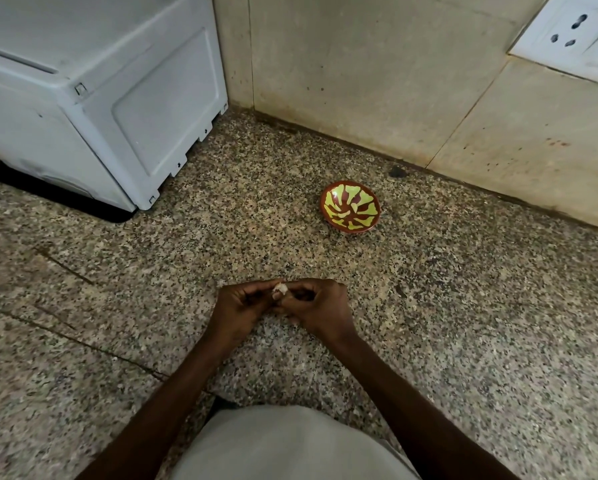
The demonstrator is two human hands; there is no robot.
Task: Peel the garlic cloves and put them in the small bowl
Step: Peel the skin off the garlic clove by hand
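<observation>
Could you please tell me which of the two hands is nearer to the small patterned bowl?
The right hand; it lies on the small bowl side of the garlic clove, while the left hand lies on the far side.

Two bare hands: left hand [236,308], right hand [320,306]. One pale garlic clove [279,288] between them. One small red-and-yellow patterned bowl [350,206]. One white boxy appliance [96,98]. One white wall socket [574,32]. One speckled stone worktop [463,323].
</observation>
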